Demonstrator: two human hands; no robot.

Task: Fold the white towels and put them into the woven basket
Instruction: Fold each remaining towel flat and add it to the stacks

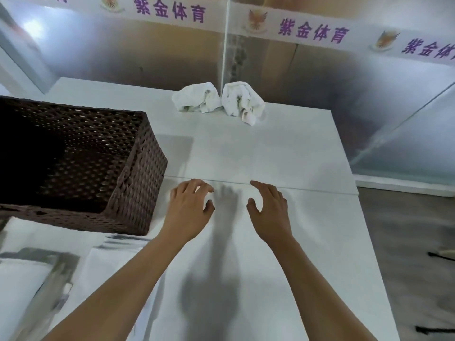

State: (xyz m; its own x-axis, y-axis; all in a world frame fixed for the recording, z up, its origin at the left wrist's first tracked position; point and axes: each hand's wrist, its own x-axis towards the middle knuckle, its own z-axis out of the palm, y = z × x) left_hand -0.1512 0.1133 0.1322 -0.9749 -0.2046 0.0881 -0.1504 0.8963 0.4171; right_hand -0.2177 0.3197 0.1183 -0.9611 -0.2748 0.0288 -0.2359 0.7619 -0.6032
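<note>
Two bare forearms entered from the lower edge of the frame and ended in the left hand (190, 204) and right hand (268, 205), side by side at centre. Both hovered over the white bench (283, 153) with fingers loosely curved and spread, thumbs turned inward, pinching nothing; whether the fingertips touched the surface could not be told. The posture read as a reach toward the work ahead, not a grasp. Just left of the left hand stood one woven basket (138, 173), dark brown, open-topped, its interior in shadow and showing no towel. It was probably placed close so that folded pieces could be dropped in with a short sideways move. Well apart from the hands, at the far edge of the bench in the upper centre, lay two white towels (197, 98) (242, 100), crumpled, touching each other and not yet folded.
</note>
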